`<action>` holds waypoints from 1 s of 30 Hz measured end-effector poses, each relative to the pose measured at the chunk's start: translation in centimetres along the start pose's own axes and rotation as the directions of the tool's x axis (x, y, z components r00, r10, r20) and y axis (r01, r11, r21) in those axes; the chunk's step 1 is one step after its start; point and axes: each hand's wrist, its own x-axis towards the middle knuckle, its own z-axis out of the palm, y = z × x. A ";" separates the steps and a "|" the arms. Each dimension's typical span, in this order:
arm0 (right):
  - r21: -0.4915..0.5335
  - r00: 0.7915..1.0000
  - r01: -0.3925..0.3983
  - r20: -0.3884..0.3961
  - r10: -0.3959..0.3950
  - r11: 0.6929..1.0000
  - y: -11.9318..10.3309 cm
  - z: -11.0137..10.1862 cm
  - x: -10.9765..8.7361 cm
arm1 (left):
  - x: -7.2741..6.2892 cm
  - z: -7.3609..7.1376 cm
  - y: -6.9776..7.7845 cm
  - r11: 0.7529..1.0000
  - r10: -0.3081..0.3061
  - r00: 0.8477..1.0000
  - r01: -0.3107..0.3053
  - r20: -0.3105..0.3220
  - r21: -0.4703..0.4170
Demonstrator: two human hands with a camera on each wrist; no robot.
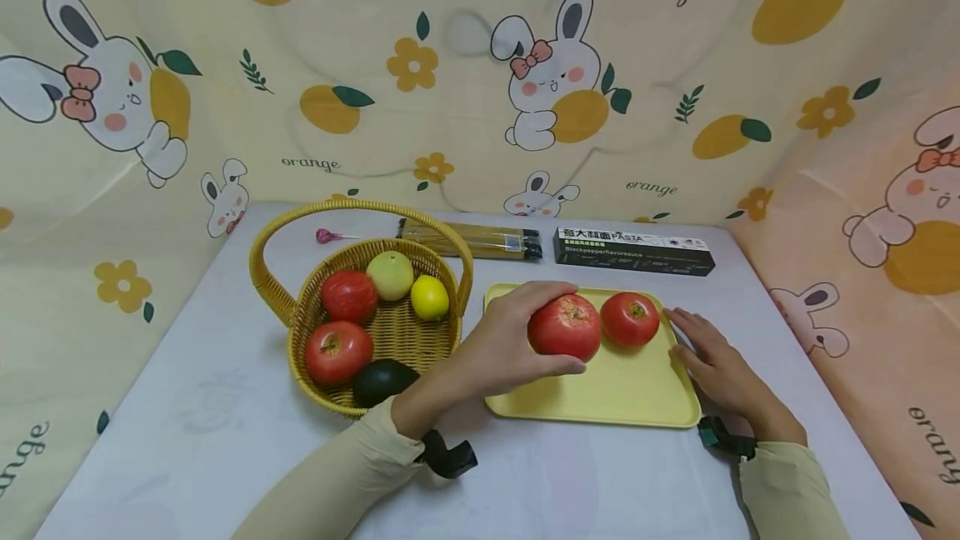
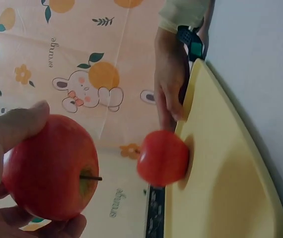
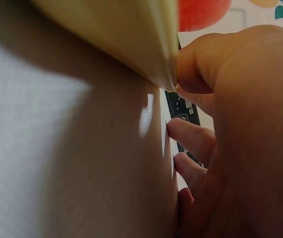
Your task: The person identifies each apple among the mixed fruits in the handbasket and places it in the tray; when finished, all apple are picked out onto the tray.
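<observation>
My left hand point(image 1: 510, 340) holds a red apple point(image 1: 566, 328) over the left part of a yellow tray point(image 1: 600, 398). In the left wrist view, thumb and fingers curl round that apple point(image 2: 57, 168), its stem end facing away from the palm. Another red apple point(image 1: 630, 320) sits on the tray towards its far right corner. At the tray's right edge lies my right hand point(image 1: 716, 369). The right wrist view shows its thumb point(image 3: 196, 69) touching the rim and the other fingers point(image 3: 193, 136) loosely extended beside the tray.
Left of the tray stands a wicker basket point(image 1: 300, 365) with a tall handle, holding two red apples point(image 1: 339, 352), a pale green round fruit point(image 1: 390, 275), a lemon point(image 1: 430, 298) and an avocado point(image 1: 384, 382). Behind lie a lollipop point(image 1: 324, 236), a long package point(image 1: 480, 240) and a pasta box point(image 1: 633, 252).
</observation>
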 end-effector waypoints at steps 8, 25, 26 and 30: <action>-0.002 1.000 -0.006 0.011 0.006 1.000 0.0 0.0 -0.1 | 3.0 3.1 -0.2 0.996 -0.088 0.996 0.088 0.006 0.010; 0.000 1.000 -0.027 0.008 0.027 1.000 -0.3 0.0 -0.1 | 6.4 6.2 -5.1 0.938 -0.345 0.938 0.343 -0.024 -0.055; 0.001 1.000 -0.027 0.008 0.027 1.000 -0.4 0.0 -0.1 | 6.5 6.3 -5.4 0.935 -0.353 0.935 0.351 -0.022 -0.054; -0.004 1.000 -0.023 0.006 0.023 1.000 -0.4 0.0 -0.1 | 6.9 6.7 -6.2 0.922 -0.383 0.924 0.381 -0.021 -0.061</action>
